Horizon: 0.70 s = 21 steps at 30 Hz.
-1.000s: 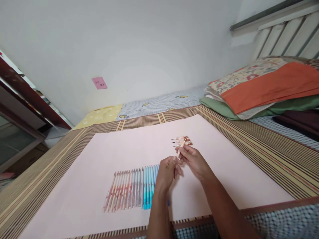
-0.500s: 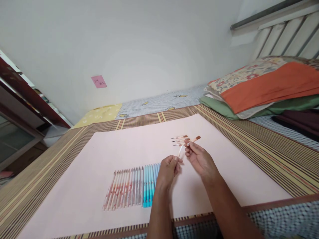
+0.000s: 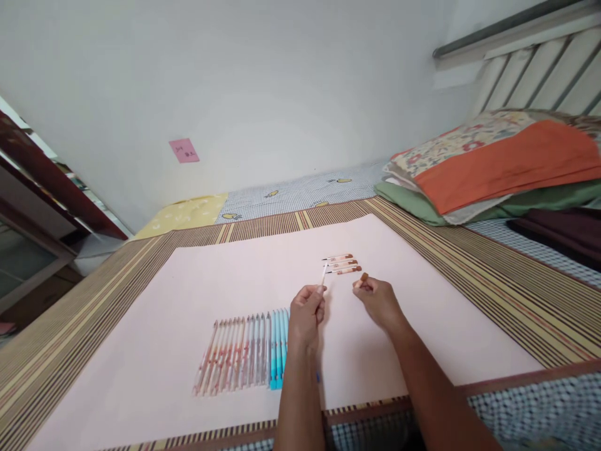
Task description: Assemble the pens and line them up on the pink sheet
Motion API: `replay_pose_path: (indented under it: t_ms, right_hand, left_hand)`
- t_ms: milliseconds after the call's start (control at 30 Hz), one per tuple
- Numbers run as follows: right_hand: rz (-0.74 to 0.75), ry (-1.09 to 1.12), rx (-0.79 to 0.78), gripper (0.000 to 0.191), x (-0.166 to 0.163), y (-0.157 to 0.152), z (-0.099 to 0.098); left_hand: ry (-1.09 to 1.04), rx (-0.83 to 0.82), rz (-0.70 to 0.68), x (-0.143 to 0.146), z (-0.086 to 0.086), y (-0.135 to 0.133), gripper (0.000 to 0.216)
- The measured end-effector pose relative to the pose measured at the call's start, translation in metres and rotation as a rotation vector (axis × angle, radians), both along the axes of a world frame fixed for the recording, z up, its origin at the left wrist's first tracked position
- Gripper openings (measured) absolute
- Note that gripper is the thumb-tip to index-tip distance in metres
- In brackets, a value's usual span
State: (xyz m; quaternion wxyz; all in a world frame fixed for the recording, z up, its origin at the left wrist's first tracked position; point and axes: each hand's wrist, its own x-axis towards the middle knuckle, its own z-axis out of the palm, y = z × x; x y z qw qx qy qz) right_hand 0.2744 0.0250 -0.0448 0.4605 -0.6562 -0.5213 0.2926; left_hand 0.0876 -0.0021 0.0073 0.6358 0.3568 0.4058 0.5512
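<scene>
My left hand (image 3: 307, 312) is closed on a slim white pen-like stick (image 3: 323, 274), which points up and away from me. To its right, my right hand (image 3: 381, 302) pinches a short pale piece with a brown end (image 3: 363, 279), low over the pink sheet; the fingers cover much of it. Beyond the hands lie three pale pens (image 3: 345, 264) side by side, with dark tips to the left and brown ends to the right. Left of my left forearm runs a row of pens (image 3: 235, 354), pinkish and clear ones first, then blue ones (image 3: 277, 351) partly hidden by the arm.
A large pink sheet (image 3: 154, 326) covers the striped mat (image 3: 89, 313). Folded bedding with an orange band (image 3: 511, 166) is piled at the right. A pink note (image 3: 184, 151) sticks to the wall, and a white radiator (image 3: 549, 72) stands at upper right.
My hands have moved apart. The white stick went left in my left hand, while the brown-ended piece came down and nearer in my right, uncovering the three pens' brown ends.
</scene>
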Motion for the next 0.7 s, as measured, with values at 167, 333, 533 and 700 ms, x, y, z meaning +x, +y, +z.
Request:
replay_pose_path:
  t_ms: [167,333,533,700]
  right_hand:
    - [-0.017,0.011,-0.015,0.016,0.009,0.001,0.004]
    - [-0.09,0.079,0.007,0.022,0.017,0.001,0.005]
    - [-0.091,0.434,0.064,0.025,0.015,-0.001,0.009]
    - [0.055,0.829,0.047,0.032,0.013,-0.004,0.017]
  left_hand:
    - [-0.021,0.018,0.006,0.0,-0.001,-0.001,0.044]
    - [-0.038,0.027,0.007,-0.001,-0.003,-0.001,0.045]
    - [-0.043,0.033,0.009,-0.001,-0.001,-0.001,0.045]
    - [-0.02,0.025,-0.054,0.0,0.005,-0.003,0.041]
